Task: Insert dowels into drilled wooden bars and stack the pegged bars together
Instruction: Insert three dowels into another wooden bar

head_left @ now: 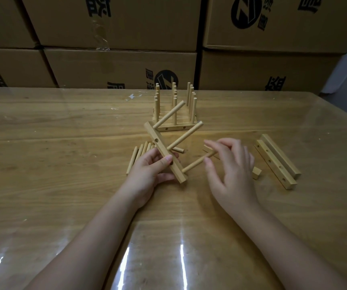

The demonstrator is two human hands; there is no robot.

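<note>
Left hand (pixel 147 174) grips pale drilled wooden bar (pixel 160 146), tilted, lifted off glossy wooden worktop (pixel 63 143). Three round dowels stick out of bar toward right hand (pixel 231 164). Nearest dowel (pixel 197 163) ends between its loosely curled thumb and forefinger; pinching or letting go, cannot tell.

Step, judged: seating third dowel, bar probably full. Next calls for pressing it home, then carrying bar to pegged stack (pixel 175 128) beyond both hands.

Loose dowels (pixel 139 155) just beyond left hand. Spare bars (pixel 277 162) right of right hand.

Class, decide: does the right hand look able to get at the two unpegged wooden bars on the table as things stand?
Likely yes: the unpegged bars lie just right of the right hand, with only a small wooden block between.
</note>
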